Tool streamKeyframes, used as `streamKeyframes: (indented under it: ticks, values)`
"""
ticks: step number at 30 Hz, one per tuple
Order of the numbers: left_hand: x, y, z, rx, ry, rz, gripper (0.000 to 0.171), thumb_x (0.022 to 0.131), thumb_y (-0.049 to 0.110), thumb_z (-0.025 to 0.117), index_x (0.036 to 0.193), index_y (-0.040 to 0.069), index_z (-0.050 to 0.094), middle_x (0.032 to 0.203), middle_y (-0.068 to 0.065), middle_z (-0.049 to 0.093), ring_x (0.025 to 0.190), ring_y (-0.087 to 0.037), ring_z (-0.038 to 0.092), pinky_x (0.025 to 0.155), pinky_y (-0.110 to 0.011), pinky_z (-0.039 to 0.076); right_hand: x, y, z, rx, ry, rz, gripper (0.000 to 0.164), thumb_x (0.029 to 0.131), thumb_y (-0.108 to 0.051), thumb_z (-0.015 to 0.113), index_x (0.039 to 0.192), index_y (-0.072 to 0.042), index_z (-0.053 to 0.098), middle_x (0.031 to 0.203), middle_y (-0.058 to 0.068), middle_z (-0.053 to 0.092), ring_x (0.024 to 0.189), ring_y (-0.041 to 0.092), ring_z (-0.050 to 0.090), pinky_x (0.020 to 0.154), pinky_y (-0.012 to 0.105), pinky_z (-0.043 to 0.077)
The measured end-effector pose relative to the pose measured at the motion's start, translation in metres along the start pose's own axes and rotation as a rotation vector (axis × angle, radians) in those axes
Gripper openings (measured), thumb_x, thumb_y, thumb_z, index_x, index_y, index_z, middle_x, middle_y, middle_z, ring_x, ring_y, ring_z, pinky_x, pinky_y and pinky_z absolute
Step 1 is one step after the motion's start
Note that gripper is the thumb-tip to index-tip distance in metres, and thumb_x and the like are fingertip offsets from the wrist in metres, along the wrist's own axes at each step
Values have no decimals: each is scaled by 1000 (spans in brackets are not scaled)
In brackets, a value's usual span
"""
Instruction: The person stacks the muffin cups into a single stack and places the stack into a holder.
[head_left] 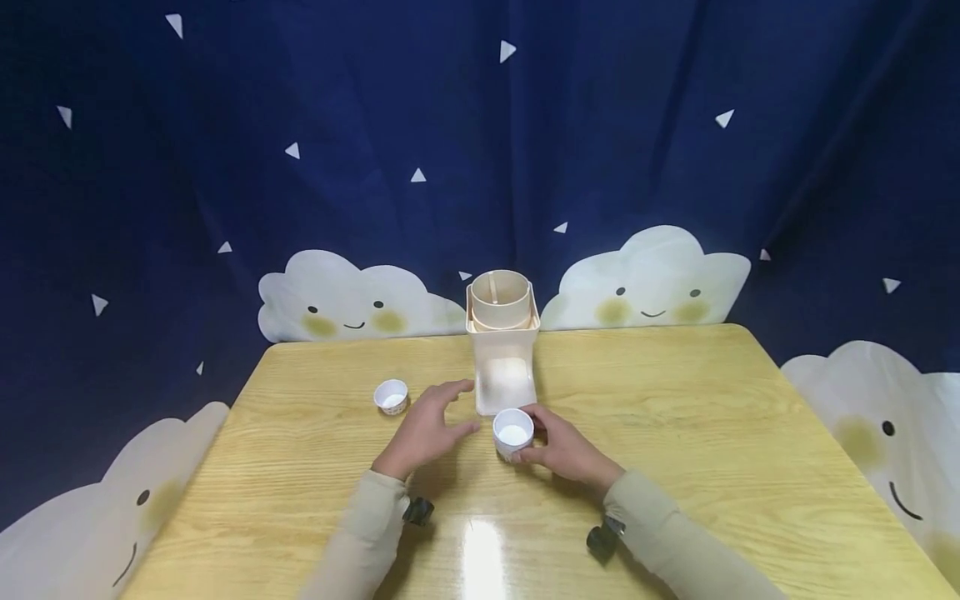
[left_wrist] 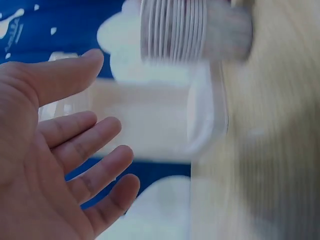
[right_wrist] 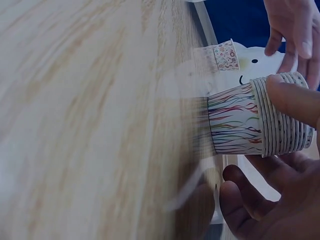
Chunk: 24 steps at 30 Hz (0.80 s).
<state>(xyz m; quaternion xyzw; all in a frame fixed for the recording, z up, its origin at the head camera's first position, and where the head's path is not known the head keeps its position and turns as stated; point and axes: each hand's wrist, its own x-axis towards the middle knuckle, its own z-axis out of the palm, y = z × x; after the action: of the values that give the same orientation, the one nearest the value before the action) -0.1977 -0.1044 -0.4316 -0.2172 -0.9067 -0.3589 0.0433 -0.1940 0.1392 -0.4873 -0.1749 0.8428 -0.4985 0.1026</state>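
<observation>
In my right hand I grip a nested stack of paper cups, white with coloured wavy stripes, mouths upward, just in front of the cream dispenser-like stand. Thumb and fingers press its sides near the stacked rims. The left hand hovers left of the stack with fingers spread and touches nothing. In the left wrist view its bare palm and relaxed fingers show, with the stand behind them. The stand has a round cup-shaped holder on top and a flat base.
Left of my left hand stands another paper cup, patterned in red in the right wrist view. The wooden table runs back to a dark blue curtain with white clouds and triangles.
</observation>
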Motion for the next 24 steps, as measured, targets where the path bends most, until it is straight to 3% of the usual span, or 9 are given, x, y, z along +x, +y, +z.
streamKeyframes:
  ticks: [8,12,19,24]
  values:
    - [-13,-24,-25,79,21,-24,54,87,22,76,136,6,58,136,-11,63,122,-32,60,104,-48,48,0,-3,0,-14,8,13,63,81,-20,82,135,-7,51,129,9,64,121,28,60,103,49,46]
    - [-17,-35,-33,76,45,-50,52,87,19,76,135,7,59,134,-12,64,119,-34,61,101,-49,50,-1,-4,0,-13,4,27,63,82,-21,81,135,-10,51,129,7,64,121,26,60,104,47,46]
    - [-15,-54,-50,71,106,-118,51,88,19,74,135,5,59,135,-14,63,129,-37,53,105,-55,45,-1,-6,0,-5,8,36,64,80,-21,82,135,-9,52,129,8,64,121,27,60,105,50,45]
    - [-13,-66,-57,90,136,-145,51,88,20,74,133,2,59,131,-17,64,121,-39,56,96,-52,49,-1,-6,0,-11,8,48,65,80,-21,83,136,-9,51,129,7,64,120,26,59,104,50,45]
